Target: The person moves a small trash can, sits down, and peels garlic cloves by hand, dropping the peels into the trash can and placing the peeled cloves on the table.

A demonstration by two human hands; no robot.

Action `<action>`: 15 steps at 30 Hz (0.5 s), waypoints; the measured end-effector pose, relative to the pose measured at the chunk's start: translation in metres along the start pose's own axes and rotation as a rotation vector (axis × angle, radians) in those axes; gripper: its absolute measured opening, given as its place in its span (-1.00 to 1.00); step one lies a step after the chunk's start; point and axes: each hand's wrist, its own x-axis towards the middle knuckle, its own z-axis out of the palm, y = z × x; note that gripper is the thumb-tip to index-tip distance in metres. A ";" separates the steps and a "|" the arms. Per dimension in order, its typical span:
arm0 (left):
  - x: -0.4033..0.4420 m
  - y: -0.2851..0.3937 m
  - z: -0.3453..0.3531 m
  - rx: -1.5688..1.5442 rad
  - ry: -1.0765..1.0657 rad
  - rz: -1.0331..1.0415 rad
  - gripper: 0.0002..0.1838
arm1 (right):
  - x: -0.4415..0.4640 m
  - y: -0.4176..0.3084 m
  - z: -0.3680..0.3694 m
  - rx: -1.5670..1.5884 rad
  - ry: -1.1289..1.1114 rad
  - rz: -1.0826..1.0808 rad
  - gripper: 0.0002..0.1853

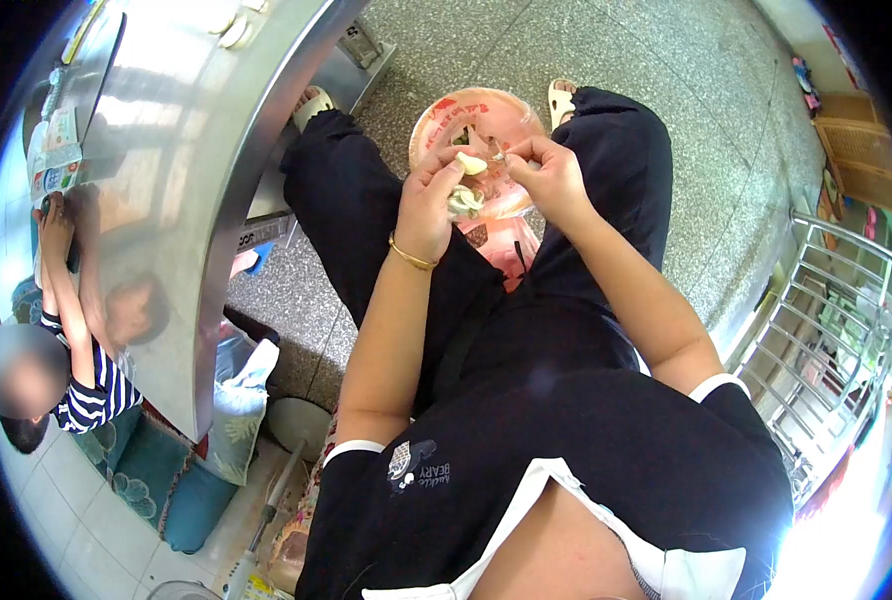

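My left hand (432, 198) is closed around a pale, peeled-looking garlic clove (471, 164), held between thumb and fingers. More whitish-green garlic pieces (465, 203) show below the clove, at the palm. Just to the right, my right hand (551, 178) is pinched, with a small thin scrap, which looks like garlic skin (499, 156), at its fingertips. Both hands are above a round bin lined with a pinkish-red printed plastic bag (444, 112), between my knees. Scraps lie inside the bag, partly hidden by my hands.
On the left stands a shiny metal table (171, 130) with several pale pieces (234, 30) at its far end. A person in a striped top (96, 390) sits beside it, one arm on the tabletop near a carton (56, 160). A metal rack (816, 330) is at right.
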 end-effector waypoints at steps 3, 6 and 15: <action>0.001 0.001 -0.002 -0.099 0.026 -0.036 -0.80 | 0.003 0.006 0.000 -0.025 0.007 -0.012 -0.84; 0.001 0.002 -0.005 -0.216 -0.007 -0.137 -0.82 | 0.006 0.011 0.003 -0.007 0.010 -0.048 -0.84; -0.009 0.038 0.012 0.301 0.291 0.452 -0.85 | 0.008 0.007 0.001 0.046 -0.031 0.057 -0.80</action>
